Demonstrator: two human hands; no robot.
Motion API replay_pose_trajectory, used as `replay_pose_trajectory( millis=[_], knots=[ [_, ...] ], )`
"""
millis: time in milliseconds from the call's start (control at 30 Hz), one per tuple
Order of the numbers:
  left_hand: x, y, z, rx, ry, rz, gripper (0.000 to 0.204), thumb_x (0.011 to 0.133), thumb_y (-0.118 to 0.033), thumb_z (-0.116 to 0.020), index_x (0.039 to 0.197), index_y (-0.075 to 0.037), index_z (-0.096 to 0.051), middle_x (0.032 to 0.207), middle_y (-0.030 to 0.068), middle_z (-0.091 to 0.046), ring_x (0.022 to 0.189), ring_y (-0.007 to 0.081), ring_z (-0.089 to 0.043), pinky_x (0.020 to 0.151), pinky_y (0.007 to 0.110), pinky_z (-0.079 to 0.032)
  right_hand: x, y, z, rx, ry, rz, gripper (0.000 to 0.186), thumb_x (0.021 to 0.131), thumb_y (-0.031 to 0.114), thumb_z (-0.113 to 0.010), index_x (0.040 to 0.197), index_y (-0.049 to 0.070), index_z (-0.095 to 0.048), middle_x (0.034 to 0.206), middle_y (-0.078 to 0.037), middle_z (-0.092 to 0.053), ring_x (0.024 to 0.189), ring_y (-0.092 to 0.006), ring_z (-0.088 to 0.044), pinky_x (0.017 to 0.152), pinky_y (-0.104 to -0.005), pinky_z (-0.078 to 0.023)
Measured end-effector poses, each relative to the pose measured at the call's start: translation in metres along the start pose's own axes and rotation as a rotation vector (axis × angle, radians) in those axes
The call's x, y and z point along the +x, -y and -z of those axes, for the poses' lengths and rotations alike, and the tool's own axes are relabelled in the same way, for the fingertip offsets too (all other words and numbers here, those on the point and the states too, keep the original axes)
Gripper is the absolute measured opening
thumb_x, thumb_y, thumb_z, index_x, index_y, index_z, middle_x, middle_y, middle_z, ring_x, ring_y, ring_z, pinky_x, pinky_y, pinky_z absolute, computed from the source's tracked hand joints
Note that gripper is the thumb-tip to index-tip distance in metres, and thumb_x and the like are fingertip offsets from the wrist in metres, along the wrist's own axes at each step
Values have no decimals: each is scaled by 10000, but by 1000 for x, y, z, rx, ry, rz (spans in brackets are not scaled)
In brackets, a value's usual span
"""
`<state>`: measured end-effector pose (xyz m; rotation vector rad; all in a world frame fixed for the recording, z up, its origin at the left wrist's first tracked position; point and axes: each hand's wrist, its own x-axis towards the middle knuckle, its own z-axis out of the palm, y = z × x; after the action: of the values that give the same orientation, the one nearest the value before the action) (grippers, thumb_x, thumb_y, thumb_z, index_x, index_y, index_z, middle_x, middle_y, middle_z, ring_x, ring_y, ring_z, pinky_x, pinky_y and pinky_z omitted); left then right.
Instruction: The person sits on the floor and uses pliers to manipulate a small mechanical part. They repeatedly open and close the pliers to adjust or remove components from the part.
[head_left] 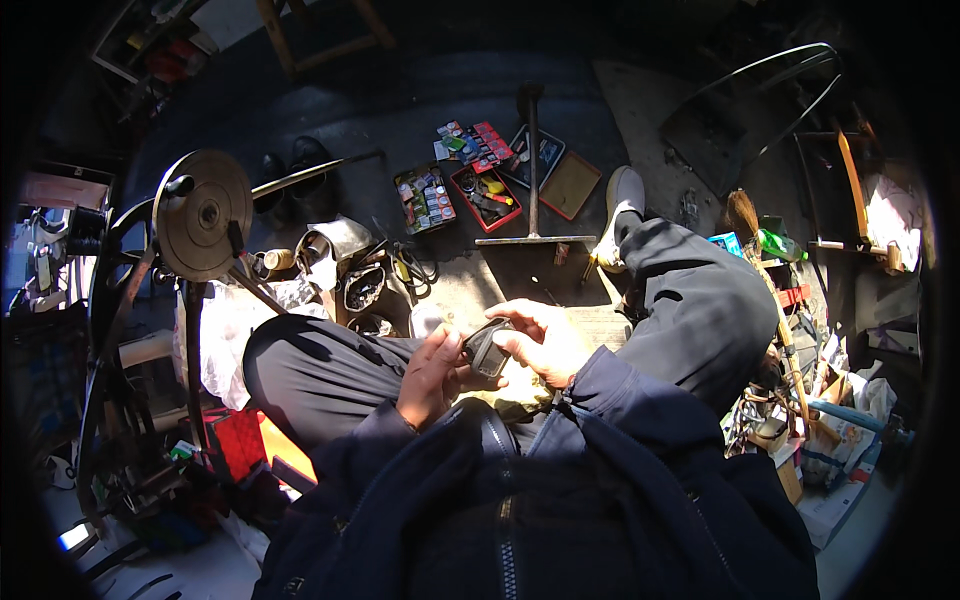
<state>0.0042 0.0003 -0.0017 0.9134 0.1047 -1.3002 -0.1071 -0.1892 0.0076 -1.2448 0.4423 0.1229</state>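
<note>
Room: dark floor, shaded at the far side, with a paler strip towards the right; hard sunlight falls in patches nearer the person. Goods are laid directly on the floor.

Person: seated, knees spread, dark jacket and dark grey trousers filling the near part of the view.

Left side: black-framed machine with a large round disc; pale crumpled plastic just beside the left knee. Right side: dense heap of mixed items, including an upturned brush.

Far edge: wooden legs of a piece of furniture, cut off by shadow.

Centre floor: T-shaped metal stand, its crosspiece towards the person. To its left, a red tray of loose tools, with an open box of small packets beside it. To its right, a red-rimmed flat panel, near the pale shoe on the right foot. Green bottle beyond the right knee.

Left hand: grip nearly closed, fingertips at the item's left edge. Right hand: grip closed, thumb on its upper face.

Item: small dark object, held between both hands above the lap; kind not determinable.
</note>
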Motion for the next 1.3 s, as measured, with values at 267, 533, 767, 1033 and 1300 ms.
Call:
replay_pose_trajectory(
  millis=[267,533,767,1033,1300],
  knots=[
    [8,-3,0,-205,141,213,456,1058,-256,-411,1435,2,-414,1331,224,-580,1144,445,-641,878,640,-580,-3,7,0,138,19,-95,334,970,20,-648,1303,-2,-637,1080,-106,-693,775,-121,-673,675,-261,-564],
    [17,2,-9,-304,213,164,449,1051,-230,-393,1461,-47,-407,1312,205,-596,1146,395,-644,880,642,-580,1,15,-4,49,-98,-102,327,933,35,-693,1250,13,-617,985,-81,-692,636,-94,-628,541,-239,-509],
    [36,11,-23,-279,146,-27,408,1070,-262,-376,1436,-97,-451,1294,136,-608,1102,287,-664,869,511,-607,4,17,-13,-475,-424,77,328,820,147,-837,1089,56,-674,946,-73,-646,761,-161,-672,684,-311,-580],
    [45,20,-14,-192,-56,-123,357,1054,-217,-400,1378,-116,-511,1210,80,-632,1062,200,-660,876,369,-571,10,16,-21,-883,-323,359,508,730,50,-882,1190,3,-671,990,-102,-630,810,-185,-685,694,-290,-585],
    [47,22,-11,-212,-66,-121,382,1078,-273,-390,1404,-126,-521,1199,69,-658,1088,182,-657,919,343,-543,16,10,-23,-975,-289,360,516,761,45,-856,1230,20,-643,1024,-119,-611,863,-222,-691,746,-322,-603]
  ],
)
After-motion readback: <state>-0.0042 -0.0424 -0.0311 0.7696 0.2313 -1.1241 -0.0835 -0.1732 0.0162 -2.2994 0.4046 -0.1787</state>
